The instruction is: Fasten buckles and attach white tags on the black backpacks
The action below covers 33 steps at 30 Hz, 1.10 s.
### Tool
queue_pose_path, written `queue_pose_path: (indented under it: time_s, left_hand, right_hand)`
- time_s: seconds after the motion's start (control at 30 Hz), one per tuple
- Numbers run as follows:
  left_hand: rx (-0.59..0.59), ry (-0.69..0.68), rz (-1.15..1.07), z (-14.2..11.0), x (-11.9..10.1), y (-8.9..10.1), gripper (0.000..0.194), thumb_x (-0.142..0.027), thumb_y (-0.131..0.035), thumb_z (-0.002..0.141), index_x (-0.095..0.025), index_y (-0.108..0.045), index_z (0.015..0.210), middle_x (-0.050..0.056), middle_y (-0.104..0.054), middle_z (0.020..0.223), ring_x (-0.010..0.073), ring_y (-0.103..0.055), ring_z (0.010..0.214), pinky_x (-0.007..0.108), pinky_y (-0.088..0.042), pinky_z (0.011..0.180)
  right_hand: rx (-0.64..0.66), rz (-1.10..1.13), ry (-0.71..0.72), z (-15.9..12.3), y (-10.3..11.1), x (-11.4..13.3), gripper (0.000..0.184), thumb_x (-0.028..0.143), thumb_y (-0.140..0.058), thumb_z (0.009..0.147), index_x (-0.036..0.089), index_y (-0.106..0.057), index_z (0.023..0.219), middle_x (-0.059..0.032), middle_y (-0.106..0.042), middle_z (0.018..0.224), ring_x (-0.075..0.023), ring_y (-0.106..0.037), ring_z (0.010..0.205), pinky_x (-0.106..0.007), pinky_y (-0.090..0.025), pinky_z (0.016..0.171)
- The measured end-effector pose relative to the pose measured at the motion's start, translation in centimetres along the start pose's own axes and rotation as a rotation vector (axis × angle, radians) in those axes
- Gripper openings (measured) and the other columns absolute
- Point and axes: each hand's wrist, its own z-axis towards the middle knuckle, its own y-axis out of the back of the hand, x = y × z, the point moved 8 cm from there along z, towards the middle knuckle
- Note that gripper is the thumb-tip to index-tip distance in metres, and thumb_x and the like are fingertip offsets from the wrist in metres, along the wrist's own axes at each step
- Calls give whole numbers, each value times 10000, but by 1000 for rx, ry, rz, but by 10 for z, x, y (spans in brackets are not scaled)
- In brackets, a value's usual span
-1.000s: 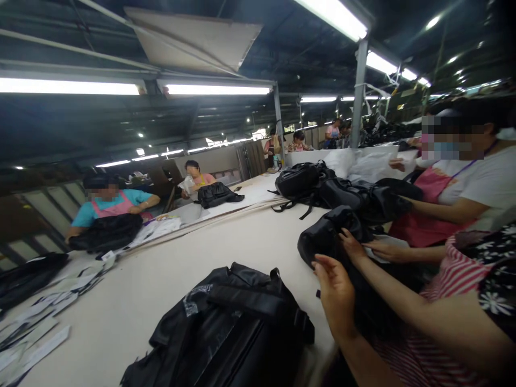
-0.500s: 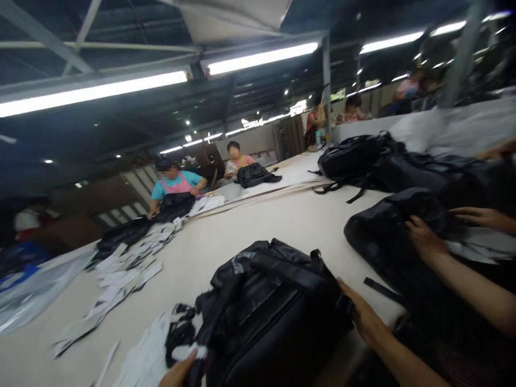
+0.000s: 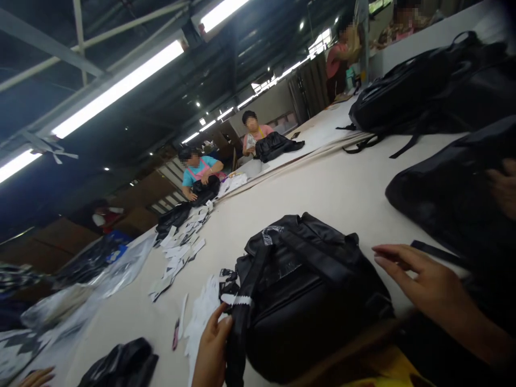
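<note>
A black backpack (image 3: 314, 306) lies on the pale table in front of me, its straps and a strip of clear tape on the upper side. My left hand (image 3: 212, 346) pinches a black strap (image 3: 237, 338) at the bag's left side, just below a white tag (image 3: 237, 299) wrapped around it. Black buckles (image 3: 228, 277) lie beside that strap. Off the bag's right side, my right hand (image 3: 429, 293) is held with fingers extended and apart, nothing in it.
White strips (image 3: 201, 312) and a pink-handled tool (image 3: 176, 334) lie left of the backpack. A co-worker's hand (image 3: 503, 185) rests on another black bag (image 3: 447, 188). Another person's hand (image 3: 38, 378) shows at lower left, near black material (image 3: 123, 365). Co-workers handle black items across the table.
My right hand has come off the backpack's right side and opened. My left hand stays at the strap by the white tag. The view has tilted and shifted left.
</note>
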Motion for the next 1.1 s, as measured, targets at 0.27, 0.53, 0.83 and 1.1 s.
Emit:
queue_pose_path:
  time_s: [0.27,0.53,0.83,1.1]
  left_hand:
    - [-155,-189,424,-32,-7,1,468,-410,-632,582,-172,-594,982,83,-569,1070,260,-464,1062,368,-315,968]
    - [253,-447,266,-64,-62,-127,292,-308,-623,653,-204,-639,926,63,-565,1099,238,-456,1079,331,-287,996]
    - [534,-486,-533,-25,-138,-225,341,-305,-582,717,-172,-533,1027,83,-573,1072,194,-539,985,326,-399,885]
    - [316,-367,-748,48,-148,-221,290,-324,-597,700,-157,-494,912,56,-619,810,164,-607,785,308,-461,724]
  right_hand:
    - [557,138,-132,-29,-51,10,328,458,-579,697,191,-538,883,4,-558,698,-142,-522,638,-227,-421,568]
    - [661,525,-126,15,-52,92,289,421,-614,669,147,-559,744,-10,-561,640,-134,-510,567,-217,-403,499]
    - [519,637,190,79,-80,168,349,432,-511,753,129,-581,911,-33,-585,799,-107,-499,658,-194,-380,530]
    - [727,416,144,68,-101,106,322,375,-594,677,122,-595,876,-40,-602,798,-170,-536,768,-261,-414,674]
